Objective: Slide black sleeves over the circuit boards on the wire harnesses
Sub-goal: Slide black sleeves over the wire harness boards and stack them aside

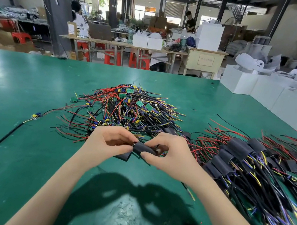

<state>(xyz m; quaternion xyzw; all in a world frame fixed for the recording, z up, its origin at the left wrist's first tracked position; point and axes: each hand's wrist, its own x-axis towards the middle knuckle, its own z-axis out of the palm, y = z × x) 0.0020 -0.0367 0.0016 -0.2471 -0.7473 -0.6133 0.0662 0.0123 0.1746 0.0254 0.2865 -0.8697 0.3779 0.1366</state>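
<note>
Both hands meet over the middle of the green table (30,93). My right hand (168,154) pinches a black sleeve (143,147) between thumb and fingers. My left hand (107,143) grips the harness end at the sleeve's left mouth, where a small metal-topped part shows. The board itself is hidden by the fingers and the sleeve. Another black sleeve (124,155) lies flat under the hands. Behind them lies a pile of bare harnesses (131,107) with green circuit boards and red, black and yellow wires. To the right lies a pile of sleeved harnesses (253,160).
One loose harness (16,127) lies apart on the left of the table. White boxes (246,81) stand along the table's far right edge. Beyond the table, people work at benches with red stools.
</note>
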